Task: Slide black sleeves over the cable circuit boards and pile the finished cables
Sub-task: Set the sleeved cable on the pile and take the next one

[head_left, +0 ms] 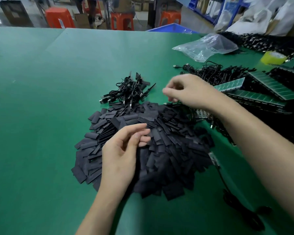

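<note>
A big heap of flat black sleeves (161,146) lies on the green table (41,99) in front of me. Behind it sits a small pile of sleeved cables (127,92) with USB plugs. My left hand (124,150) hovers over the near left part of the sleeve heap, fingers loosely bent, holding nothing. My right hand (187,89) is above the far right edge of the heap, fingers loosely curled and blurred; I see nothing in it. Bare cable circuit boards (202,113) lie under my right wrist. One cable with a bare board (214,160) trails off the heap's right side.
Tangled black cables (215,73) and rows of green circuit board panels (255,92) fill the right side. A crumpled clear plastic bag (205,46) and a yellow tape roll (272,57) lie at the back right. Orange stools (59,17) stand beyond the table.
</note>
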Demonstrator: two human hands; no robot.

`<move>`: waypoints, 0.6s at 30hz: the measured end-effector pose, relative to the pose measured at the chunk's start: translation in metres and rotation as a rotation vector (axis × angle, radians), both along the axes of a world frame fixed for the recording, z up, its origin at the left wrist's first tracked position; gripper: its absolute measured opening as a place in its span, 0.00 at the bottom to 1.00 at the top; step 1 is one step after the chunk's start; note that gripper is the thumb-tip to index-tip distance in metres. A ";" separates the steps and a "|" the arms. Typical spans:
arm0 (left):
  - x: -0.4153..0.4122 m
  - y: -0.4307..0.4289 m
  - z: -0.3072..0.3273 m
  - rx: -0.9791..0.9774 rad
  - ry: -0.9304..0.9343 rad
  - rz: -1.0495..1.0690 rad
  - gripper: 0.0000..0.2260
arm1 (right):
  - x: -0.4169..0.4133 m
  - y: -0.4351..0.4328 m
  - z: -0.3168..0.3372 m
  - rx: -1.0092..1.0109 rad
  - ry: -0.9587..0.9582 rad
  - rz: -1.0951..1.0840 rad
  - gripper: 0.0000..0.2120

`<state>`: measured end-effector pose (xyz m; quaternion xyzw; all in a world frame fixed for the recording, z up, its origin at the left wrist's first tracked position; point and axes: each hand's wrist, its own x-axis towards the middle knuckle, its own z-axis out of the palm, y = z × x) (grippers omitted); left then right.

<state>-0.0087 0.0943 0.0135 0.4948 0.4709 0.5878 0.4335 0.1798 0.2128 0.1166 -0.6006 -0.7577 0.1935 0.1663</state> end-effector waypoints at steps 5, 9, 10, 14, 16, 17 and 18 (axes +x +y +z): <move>0.004 -0.007 0.000 0.069 0.125 -0.044 0.08 | 0.075 -0.090 -0.027 -0.230 -0.356 -0.143 0.11; 0.003 -0.010 0.001 0.109 0.139 -0.017 0.07 | 0.088 -0.131 -0.064 -0.242 -0.469 -0.274 0.17; 0.003 -0.011 0.001 0.124 0.140 -0.002 0.08 | 0.088 -0.137 -0.071 -0.204 -0.467 -0.294 0.17; -0.002 -0.011 0.001 0.138 0.136 0.059 0.09 | 0.091 -0.151 -0.084 -0.132 -0.340 -0.336 0.12; -0.006 -0.010 0.002 0.139 0.176 0.083 0.09 | 0.094 -0.156 -0.084 -0.138 -0.259 -0.362 0.11; -0.009 -0.009 0.003 0.142 0.215 0.088 0.09 | 0.095 -0.157 -0.082 -0.140 -0.164 -0.382 0.09; -0.014 -0.008 0.004 0.154 0.282 0.087 0.08 | 0.096 -0.159 -0.079 -0.150 -0.008 -0.403 0.08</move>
